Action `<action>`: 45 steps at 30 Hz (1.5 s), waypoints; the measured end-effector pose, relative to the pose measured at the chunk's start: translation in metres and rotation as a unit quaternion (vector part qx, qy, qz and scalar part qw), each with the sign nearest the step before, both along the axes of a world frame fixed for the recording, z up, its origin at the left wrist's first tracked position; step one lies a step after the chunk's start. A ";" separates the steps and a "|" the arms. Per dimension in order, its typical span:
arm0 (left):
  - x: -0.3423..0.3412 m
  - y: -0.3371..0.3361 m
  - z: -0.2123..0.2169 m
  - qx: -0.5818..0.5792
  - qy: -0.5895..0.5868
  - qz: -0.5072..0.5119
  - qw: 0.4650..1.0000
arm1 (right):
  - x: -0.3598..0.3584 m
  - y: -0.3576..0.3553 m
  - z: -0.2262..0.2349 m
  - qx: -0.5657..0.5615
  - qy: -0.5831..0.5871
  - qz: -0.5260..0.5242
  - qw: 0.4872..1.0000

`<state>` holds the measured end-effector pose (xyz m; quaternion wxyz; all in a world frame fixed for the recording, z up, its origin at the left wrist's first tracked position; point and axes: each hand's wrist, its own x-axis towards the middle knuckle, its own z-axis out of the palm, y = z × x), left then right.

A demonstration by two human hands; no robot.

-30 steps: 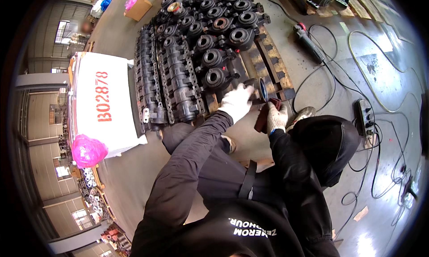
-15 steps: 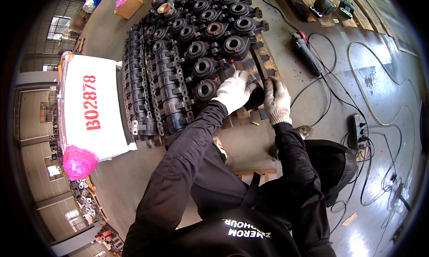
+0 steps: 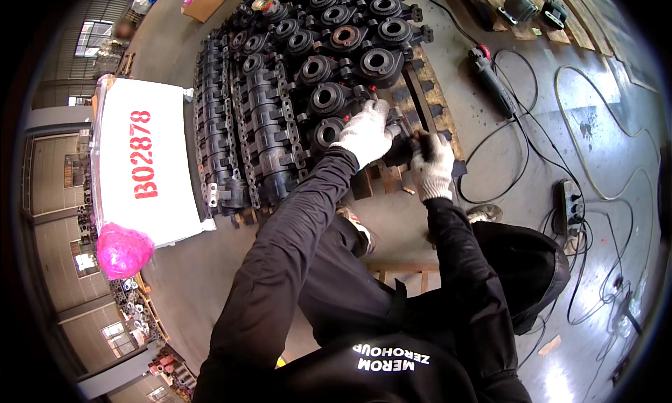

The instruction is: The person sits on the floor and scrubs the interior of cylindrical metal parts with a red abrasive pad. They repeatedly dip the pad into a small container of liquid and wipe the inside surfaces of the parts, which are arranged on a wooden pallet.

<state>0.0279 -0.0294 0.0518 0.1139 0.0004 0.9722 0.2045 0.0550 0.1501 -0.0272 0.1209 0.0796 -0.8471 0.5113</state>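
Note:
My left hand (image 3: pixel 365 133), in a white work glove, is closed on the near end of a black metal part (image 3: pixel 400 149) at the pallet's front edge. My gloved right hand (image 3: pixel 432 166) is just right of that part, its fingers curled around something dark that I cannot make out. Behind my left hand stand rows of black rollers (image 3: pixel 327 98) with round bored ends facing up. Small red plugs (image 3: pixel 372 88) show on some of them. The underside of the part between my hands is hidden.
A wooden pallet (image 3: pixel 442 126) carries the rollers and black track-like assemblies (image 3: pixel 269 133). An angle grinder (image 3: pixel 493 84) lies on the floor at right, with loose cables and a power strip (image 3: pixel 568 207). To the left are a white-covered box (image 3: pixel 168 165) and a pink wrapped bundle (image 3: pixel 124 251).
The view has shifted slightly. My right hand has moved a little down and its fingers are more curled. My left hand stays at the black metal part.

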 end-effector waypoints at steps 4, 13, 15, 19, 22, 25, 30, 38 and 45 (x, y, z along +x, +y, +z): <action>-0.002 0.000 0.000 -0.008 0.001 -0.035 0.999 | 0.011 0.002 -0.005 -0.044 0.010 -0.003 0.999; -0.013 -0.001 0.004 0.002 -0.015 -0.034 0.999 | -0.011 -0.001 0.010 -0.058 -0.060 0.014 0.996; -0.010 -0.005 0.004 -0.010 -0.010 -0.036 0.999 | -0.022 -0.010 0.039 -0.093 -0.025 0.014 0.995; -0.011 -0.013 -0.018 0.014 0.070 -0.082 0.994 | -0.043 -0.026 0.061 -0.092 0.098 0.046 0.990; -0.012 -0.010 -0.008 0.018 0.044 -0.049 0.998 | -0.039 -0.028 0.054 -0.045 0.116 0.090 0.988; -0.013 -0.013 -0.012 0.017 0.040 -0.051 0.998 | -0.040 -0.026 0.043 -0.090 0.102 0.094 0.986; -0.015 -0.018 -0.019 0.012 0.053 -0.062 0.997 | -0.055 -0.018 0.040 -0.065 0.124 0.143 0.980; -0.023 -0.015 -0.006 0.054 0.010 -0.028 0.998 | -0.074 -0.007 0.035 -0.071 0.009 0.063 0.995; -0.014 -0.021 -0.016 0.042 0.033 -0.044 0.998 | -0.057 -0.007 0.046 -0.135 0.066 0.097 0.984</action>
